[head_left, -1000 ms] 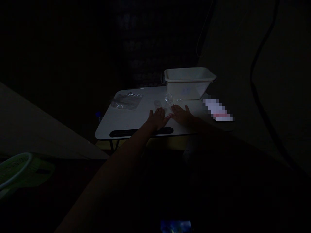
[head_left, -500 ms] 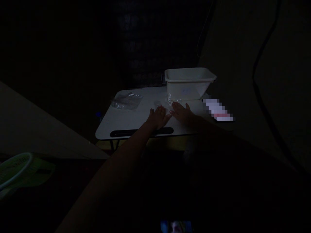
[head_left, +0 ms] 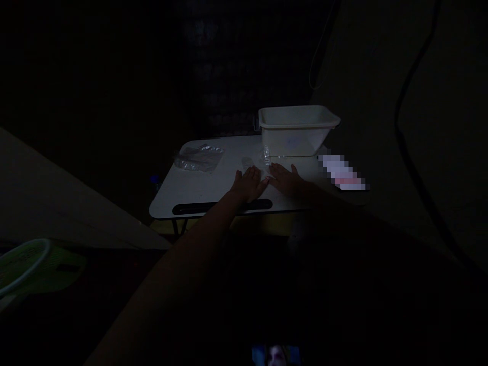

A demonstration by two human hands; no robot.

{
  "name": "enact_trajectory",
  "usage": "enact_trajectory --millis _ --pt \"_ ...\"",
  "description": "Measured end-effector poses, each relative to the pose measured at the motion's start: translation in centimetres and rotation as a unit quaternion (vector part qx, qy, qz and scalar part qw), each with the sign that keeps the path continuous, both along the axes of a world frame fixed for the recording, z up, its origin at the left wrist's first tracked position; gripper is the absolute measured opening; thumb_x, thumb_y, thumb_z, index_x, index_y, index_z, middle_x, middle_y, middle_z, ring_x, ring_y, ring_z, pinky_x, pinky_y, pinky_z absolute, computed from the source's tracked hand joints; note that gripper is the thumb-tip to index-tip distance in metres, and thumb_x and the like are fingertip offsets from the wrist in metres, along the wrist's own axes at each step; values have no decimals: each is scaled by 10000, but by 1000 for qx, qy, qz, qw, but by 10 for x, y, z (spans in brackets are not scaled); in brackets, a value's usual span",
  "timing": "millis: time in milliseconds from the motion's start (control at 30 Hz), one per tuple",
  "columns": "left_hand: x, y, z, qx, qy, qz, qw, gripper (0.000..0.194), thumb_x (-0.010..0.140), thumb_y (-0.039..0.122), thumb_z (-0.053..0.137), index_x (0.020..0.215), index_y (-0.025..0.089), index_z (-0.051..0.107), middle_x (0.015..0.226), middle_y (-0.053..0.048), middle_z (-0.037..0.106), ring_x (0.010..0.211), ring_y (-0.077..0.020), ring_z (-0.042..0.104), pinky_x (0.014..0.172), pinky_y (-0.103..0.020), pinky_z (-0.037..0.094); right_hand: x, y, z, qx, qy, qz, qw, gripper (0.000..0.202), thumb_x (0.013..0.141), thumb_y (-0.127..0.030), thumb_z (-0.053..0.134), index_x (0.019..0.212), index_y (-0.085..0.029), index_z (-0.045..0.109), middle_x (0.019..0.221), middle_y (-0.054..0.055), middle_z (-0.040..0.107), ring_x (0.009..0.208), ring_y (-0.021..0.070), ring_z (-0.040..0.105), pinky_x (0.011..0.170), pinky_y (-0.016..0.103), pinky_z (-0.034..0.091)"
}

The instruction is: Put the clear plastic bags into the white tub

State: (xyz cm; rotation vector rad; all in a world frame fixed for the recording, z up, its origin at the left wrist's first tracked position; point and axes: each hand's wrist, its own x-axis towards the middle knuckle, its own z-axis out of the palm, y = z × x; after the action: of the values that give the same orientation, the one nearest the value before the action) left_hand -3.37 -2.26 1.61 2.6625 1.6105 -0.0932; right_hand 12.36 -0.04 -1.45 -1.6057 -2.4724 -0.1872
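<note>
Both hands lie palm down, side by side, on a clear plastic bag (head_left: 266, 156) on the small white table (head_left: 206, 190). My left hand (head_left: 248, 184) is spread, its thumb pointing toward the other hand. Close on its right, my right hand (head_left: 284, 179) is also flat with its fingers apart. The bag's far part shows beyond the fingertips, in front of a white plastic tub (head_left: 295, 140); the rest is hidden under the hands. Another crumpled clear bag (head_left: 200, 157) rests at the table's left.
A phone-like object (head_left: 342, 173), blurred out, lies at the table's right edge. A dark slot (head_left: 194, 208) runs along the near edge. A green basket (head_left: 57, 269) stands low at the left. A lit screen (head_left: 276, 355) shows at the bottom. A dark cable (head_left: 400, 122) hangs at the right.
My right hand has shifted very slightly nearer to me. My left hand and the objects look the same.
</note>
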Motion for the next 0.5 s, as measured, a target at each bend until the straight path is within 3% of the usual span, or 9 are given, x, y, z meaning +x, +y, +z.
enact_trajectory --millis 500 --pt "-2 3 -5 -11 17 13 1000 621 834 437 7 1307 61 148 1380 -131 138 1266 -219 82 984 -463 127 0 -1 -3 -5 -23 -19 1000 522 845 -419 155 1253 -135 315 1330 127 307 1217 224 264 938 559 188"
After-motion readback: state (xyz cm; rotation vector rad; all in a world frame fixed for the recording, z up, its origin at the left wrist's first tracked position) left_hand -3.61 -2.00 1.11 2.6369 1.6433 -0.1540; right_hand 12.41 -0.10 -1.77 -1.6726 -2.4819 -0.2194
